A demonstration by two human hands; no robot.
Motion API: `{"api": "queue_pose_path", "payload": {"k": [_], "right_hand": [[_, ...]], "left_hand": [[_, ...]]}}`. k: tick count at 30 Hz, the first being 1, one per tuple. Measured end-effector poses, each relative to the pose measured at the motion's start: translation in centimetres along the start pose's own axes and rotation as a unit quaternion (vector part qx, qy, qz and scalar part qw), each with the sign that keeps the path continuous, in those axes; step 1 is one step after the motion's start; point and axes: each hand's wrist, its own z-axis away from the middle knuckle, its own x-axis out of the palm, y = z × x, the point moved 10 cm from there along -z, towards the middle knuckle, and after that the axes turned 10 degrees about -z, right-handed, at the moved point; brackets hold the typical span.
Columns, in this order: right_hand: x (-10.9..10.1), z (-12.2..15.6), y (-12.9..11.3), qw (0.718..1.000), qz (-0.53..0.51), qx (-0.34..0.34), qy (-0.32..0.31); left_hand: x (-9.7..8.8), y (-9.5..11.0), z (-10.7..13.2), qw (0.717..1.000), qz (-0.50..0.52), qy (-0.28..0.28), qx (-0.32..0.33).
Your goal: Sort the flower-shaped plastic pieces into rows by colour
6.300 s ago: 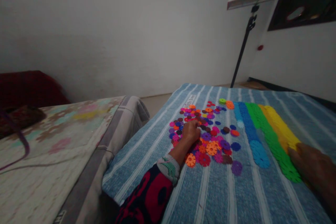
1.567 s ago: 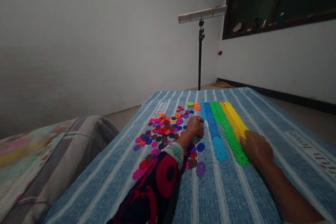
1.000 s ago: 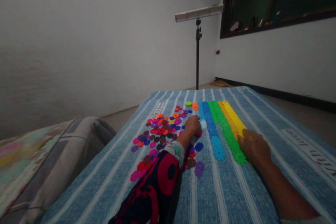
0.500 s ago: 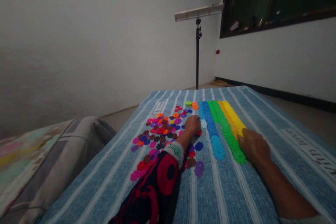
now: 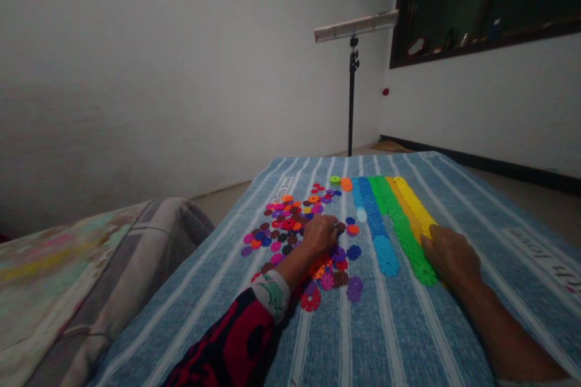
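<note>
My left hand (image 5: 321,233) is closed, its fingers curled down over the loose pile of notched plastic discs (image 5: 275,246); a brown disc shows by its fingertips, and whether it grips one is hidden. My right hand (image 5: 454,257) is curled at the near end of the row of yellow discs (image 5: 414,202), fingers bent down; what lies under them is hidden. Left of the yellow row run an orange row (image 5: 405,208), a green row (image 5: 399,224) and a blue row (image 5: 373,208). A pale blue disc (image 5: 361,214) lies beside the blue row.
The discs lie on a blue striped cloth (image 5: 299,357). Beyond its far edge rises a black stand (image 5: 351,103) with a flat panel (image 5: 356,26). At the left is a padded piece under patterned fabric (image 5: 136,266). Lime (image 5: 334,181) and orange discs (image 5: 346,184) sit at the far end.
My left hand has moved left and nearer, from beside the pale blue disc to over the mixed pile. My right hand stays at the yellow row. The view has shifted slightly left.
</note>
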Motion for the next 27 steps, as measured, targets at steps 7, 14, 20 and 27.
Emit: {"api": "queue_pose_path", "payload": {"k": [7,14,20,27], "right_hand": [[0.6,0.2,0.8,1.000,-0.012,-0.011,0.002],[0.9,0.4,1.5,1.000,-0.011,-0.011,0.003],[1.1,0.2,1.8,1.000,-0.011,-0.003,-0.020],[0.7,0.6,1.8,0.999,0.005,0.022,-0.039]], "left_hand": [[1.2,7.0,6.1,0.974,0.003,-0.005,0.227],[2.0,4.6,8.5,0.984,-0.024,-0.005,0.178],[1.3,-2.8,8.0,0.995,-0.023,0.023,0.097],[0.5,-11.1,8.4,0.999,0.003,0.027,-0.020]]}}
